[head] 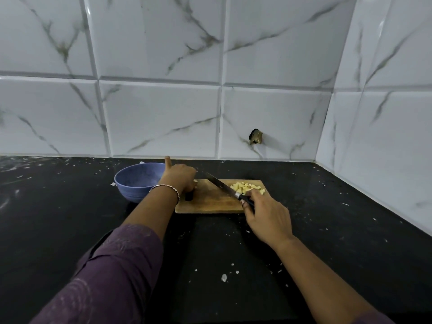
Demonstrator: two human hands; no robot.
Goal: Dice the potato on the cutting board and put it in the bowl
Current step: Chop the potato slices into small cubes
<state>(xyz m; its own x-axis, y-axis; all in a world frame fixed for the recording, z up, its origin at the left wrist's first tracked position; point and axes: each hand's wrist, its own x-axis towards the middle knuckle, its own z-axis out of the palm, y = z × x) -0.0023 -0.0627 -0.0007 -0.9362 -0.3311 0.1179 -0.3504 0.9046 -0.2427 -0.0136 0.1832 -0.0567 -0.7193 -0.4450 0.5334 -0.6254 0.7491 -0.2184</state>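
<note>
**spudfan:** Big stuff first. We've got a dark counter [70, 218] flecked with scraps, a wooden cutting board [210, 203] in the middle of it, and a blue bowl [135, 183] just beside the board's left end. Where's the potato at?

**dicer22:** Mostly diced, we'd say. There's a pile of pale potato cubes [246, 187] on the far right part of the board, and we can't see any in the bowl. Our left hand [180, 177] sits over the board's left end, fingers curled down, thumb sticking up. A pale bit [195, 181] peeks out by the fingertips, maybe a last chunk, but we can't tell if the hand is actually gripping it. Our right hand [266, 218] is wrapped around the handle of the knife [219, 183], with the blade angled across the board beside the pile.

**spudfan:** So how do we move the cubes?

**dicer22:** We reckon they're light, firm, wet and a bit slippery, so pinching them one by one is a pain. Better to scoop the heap up against the flat of the blade. Or lift the board by its edge and slide them in.
</note>
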